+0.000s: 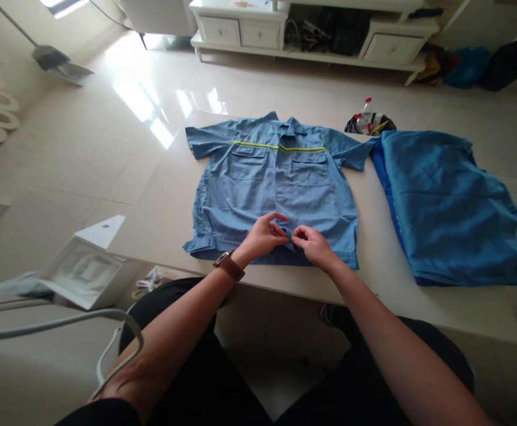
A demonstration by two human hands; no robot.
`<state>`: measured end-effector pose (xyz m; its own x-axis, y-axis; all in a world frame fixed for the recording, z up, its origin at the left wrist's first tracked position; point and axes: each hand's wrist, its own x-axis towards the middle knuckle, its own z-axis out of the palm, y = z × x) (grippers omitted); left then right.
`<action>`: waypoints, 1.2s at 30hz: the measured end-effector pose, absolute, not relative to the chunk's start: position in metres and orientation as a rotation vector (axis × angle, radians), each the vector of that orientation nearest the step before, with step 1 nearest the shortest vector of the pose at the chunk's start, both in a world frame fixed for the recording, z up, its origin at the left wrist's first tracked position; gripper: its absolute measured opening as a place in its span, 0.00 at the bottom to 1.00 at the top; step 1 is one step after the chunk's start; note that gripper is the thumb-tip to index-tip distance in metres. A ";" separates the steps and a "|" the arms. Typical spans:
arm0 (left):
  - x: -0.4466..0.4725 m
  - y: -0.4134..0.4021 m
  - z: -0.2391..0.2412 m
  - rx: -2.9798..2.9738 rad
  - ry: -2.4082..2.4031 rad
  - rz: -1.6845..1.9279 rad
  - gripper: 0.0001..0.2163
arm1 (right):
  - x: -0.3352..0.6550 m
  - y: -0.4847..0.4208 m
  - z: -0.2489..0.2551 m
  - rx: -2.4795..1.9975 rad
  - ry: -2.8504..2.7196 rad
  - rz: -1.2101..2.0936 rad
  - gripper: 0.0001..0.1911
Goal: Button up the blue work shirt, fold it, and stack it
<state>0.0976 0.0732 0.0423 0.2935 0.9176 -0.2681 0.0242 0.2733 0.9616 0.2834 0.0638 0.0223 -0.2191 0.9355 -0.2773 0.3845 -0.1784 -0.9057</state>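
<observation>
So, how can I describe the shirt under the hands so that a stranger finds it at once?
In the middle of the pale table, a short-sleeved work shirt lies flat, front up, with the left hand and right hand pinching its lower front. Unlike the brighter blue garment pile beside it, it has a yellow-green chest stripe and two pockets.

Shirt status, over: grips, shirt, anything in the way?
Left grip and right grip pinch the shirt front near the hem. Shirt flat on table, face up. Blue cloth pile at right, clear of both grips.
</observation>
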 end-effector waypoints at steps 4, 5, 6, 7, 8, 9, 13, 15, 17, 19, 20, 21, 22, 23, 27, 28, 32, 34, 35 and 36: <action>0.096 0.074 0.043 1.042 1.077 0.801 0.23 | 0.281 0.062 0.022 -1.534 -1.552 1.387 0.09; 0.096 0.074 0.043 1.022 1.087 0.802 0.22 | 0.281 0.061 0.023 -1.535 -1.556 1.368 0.09; 0.097 0.073 0.043 1.005 1.103 0.800 0.22 | 0.281 0.061 0.024 -1.538 -1.567 1.340 0.09; 0.098 0.073 0.043 0.987 1.118 0.792 0.21 | 0.281 0.061 0.025 -1.543 -1.584 1.304 0.09; 0.099 0.072 0.043 0.961 1.127 0.775 0.20 | 0.280 0.060 0.026 -1.549 -1.606 1.262 0.08; 0.101 0.071 0.043 0.924 1.129 0.755 0.20 | 0.280 0.060 0.027 -1.556 -1.629 1.217 0.08; 0.107 0.065 0.041 0.774 1.106 0.782 0.20 | 0.277 0.057 0.033 -1.536 -1.702 1.021 0.07; 0.109 0.063 0.038 0.793 1.105 0.856 0.20 | 0.275 0.055 0.035 -1.501 -1.729 0.926 0.06; 0.109 0.062 0.037 0.876 1.107 0.902 0.20 | 0.274 0.054 0.037 -1.478 -1.753 0.873 0.06; 0.109 0.062 0.037 1.000 1.117 0.917 0.19 | 0.274 0.054 0.039 -1.465 -1.792 0.860 0.06; 0.108 0.061 0.038 1.072 1.127 0.919 0.18 | 0.274 0.053 0.040 -1.460 -1.820 0.857 0.05; 0.108 0.061 0.039 1.149 1.139 0.918 0.17 | 0.275 0.053 0.041 -1.455 -1.852 0.854 0.05; 0.107 0.060 0.041 1.229 1.152 0.914 0.17 | 0.275 0.053 0.041 -1.450 -1.885 0.849 0.05; 0.107 0.059 0.042 1.308 1.165 0.908 0.17 | 0.276 0.052 0.042 -1.445 -1.916 0.845 0.06; 0.106 0.058 0.046 1.463 1.183 0.892 0.17 | 0.278 0.053 0.045 -1.426 -1.946 0.862 0.07; 0.106 0.059 0.046 1.429 1.170 0.897 0.17 | 0.278 0.053 0.046 -1.435 -1.920 0.874 0.07; 0.106 0.064 0.044 1.169 1.051 0.912 0.18 | 0.279 0.056 0.043 -1.498 -1.738 1.019 0.08; 0.105 0.067 0.044 1.102 0.990 0.907 0.19 | 0.281 0.058 0.040 -1.502 -1.619 1.171 0.10; 0.105 0.068 0.044 1.087 0.968 0.905 0.20 | 0.282 0.059 0.038 -1.494 -1.553 1.254 0.12; 0.104 0.068 0.044 1.081 0.952 0.901 0.20 | 0.283 0.060 0.036 -1.480 -1.485 1.331 0.14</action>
<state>0.1044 0.0684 0.0439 0.3284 0.9282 -0.1751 -0.1235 0.2260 0.9663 0.2826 0.0602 0.0357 -0.1549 0.9661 -0.2063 0.3108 -0.1506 -0.9385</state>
